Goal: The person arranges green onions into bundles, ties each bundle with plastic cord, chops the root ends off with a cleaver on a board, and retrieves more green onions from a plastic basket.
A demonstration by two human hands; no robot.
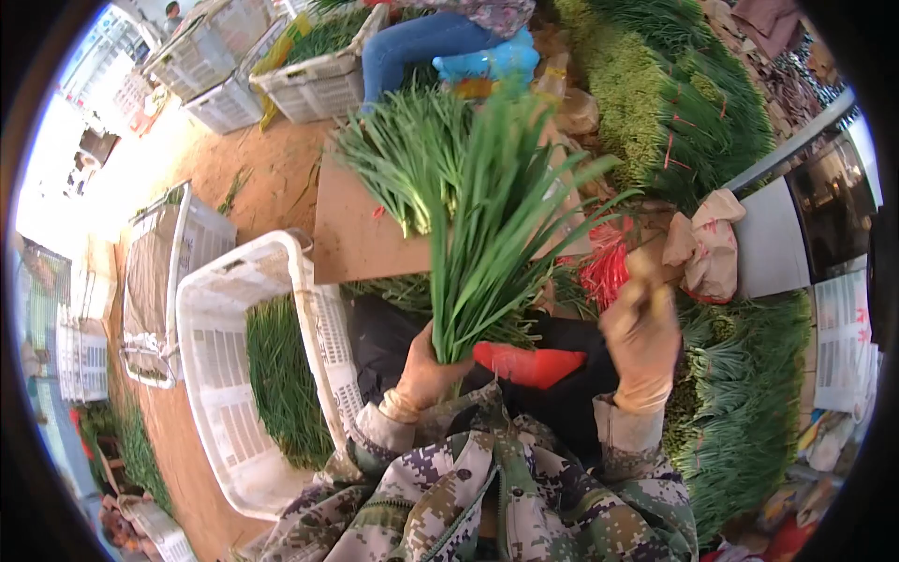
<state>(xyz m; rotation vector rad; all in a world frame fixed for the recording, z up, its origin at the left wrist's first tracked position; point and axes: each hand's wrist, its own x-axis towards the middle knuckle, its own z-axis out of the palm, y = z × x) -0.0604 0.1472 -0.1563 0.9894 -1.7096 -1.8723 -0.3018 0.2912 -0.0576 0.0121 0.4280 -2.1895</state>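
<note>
Left hand: at about 6:30 in my view, this hand [423, 370] is wrapped round the pale lower ends of the bunch, likely because one grip there gathers every stalk.
Bunch: the green bunch [468, 272] rises from my fist through the centre towards 12 and 1 o'clock; held low, its long leaves can fan freely.
Right hand: between 3 and 4 o'clock, raised and blurred, this hand [644, 347] has its fingers bent; I cannot tell whether it holds anything.
Red strips: at 3 o'clock, the red strips [602, 270] lie just beyond my right hand, probably for easy reach.
Worktop: towards 11 o'clock, the worktop [348, 229] carries a leafy pile [412, 155], its cut ends mostly facing me, which should make them simple to grasp.
Crate: at 8 o'clock, the white crate [225, 403] stands beside my leg, its greens [288, 393] laid lengthwise, perhaps to keep them straight.
</note>
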